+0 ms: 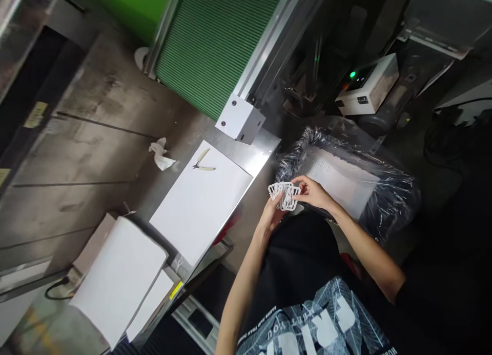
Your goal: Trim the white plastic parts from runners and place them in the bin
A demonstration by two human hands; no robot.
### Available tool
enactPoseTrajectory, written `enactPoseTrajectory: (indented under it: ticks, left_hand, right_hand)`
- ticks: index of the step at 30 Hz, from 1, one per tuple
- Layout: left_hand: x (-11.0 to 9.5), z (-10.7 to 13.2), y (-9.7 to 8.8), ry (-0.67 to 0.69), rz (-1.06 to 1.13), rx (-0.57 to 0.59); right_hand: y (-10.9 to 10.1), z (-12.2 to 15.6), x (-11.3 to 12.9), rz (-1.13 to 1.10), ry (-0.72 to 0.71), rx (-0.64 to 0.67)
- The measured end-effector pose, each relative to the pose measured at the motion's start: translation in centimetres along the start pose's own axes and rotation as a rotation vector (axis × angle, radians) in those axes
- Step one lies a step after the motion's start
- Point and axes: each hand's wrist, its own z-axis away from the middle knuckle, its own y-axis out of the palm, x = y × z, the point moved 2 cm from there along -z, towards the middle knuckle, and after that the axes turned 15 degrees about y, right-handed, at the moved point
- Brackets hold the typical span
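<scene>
Held close before the dark clothing [305,247]: a white part [289,203], cut through with openings. Grasped at one side by the left hand [271,214], thumb across the front; pinched at the opposite edge by the right hand [313,192]. Best to steady with the left and use only light pressure from the right; likely to bend or snap at the thin bars if squeezed. Just beyond the right hand, clear plastic [395,191] around a pale panel [342,183]. To the left, along a metal table [265,145], a white sheet [200,206] lying flat, with yellow-handled nippers [208,169] spread open on top, well apart from both hands. Farther off, a crumpled tissue [162,155], a white bracket [238,120] by a ribbed green belt [219,47], and a control box [371,96] with a green light [352,75] lit.
</scene>
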Motion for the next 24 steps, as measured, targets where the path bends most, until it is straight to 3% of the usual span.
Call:
enactPoseTrajectory:
  ticks: [3,5,8,11,14,19,24]
  left_hand:
    - [-0.5,-0.5,-0.8,0.025,0.013,-0.033]
    - [-0.8,-0.8,-1.4,0.042,0.020,-0.060]
    - [-1.0,-0.6,-2.5,0.062,0.029,-0.112]
    - [-1.3,0.2,-3.5,0.071,0.036,-0.154]
    - [-1.5,1.6,-4.1,0.080,0.039,-0.186]
    - [-1.1,3.3,-4.5,0.092,0.018,-0.242]
    - [-0.7,4.3,-4.4,0.075,-0.024,-0.276]
  right_hand:
    - [-0.1,-0.3,0.2,-0.100,0.028,0.133]
    - [-0.8,-0.7,-0.8,-0.196,0.081,0.125]
    - [-3.4,-2.2,-4.6,-0.368,0.219,-0.069]
    - [-6.7,-4.6,-10.3,-0.505,0.401,-0.352]
    - [-8.6,-7.0,-16.2,-0.555,0.582,-0.568]
    - [-8.0,-10.0,-23.2,-0.512,0.722,-0.781]
    - [-7.5,-12.4,-26.3,-0.323,0.828,-0.866]
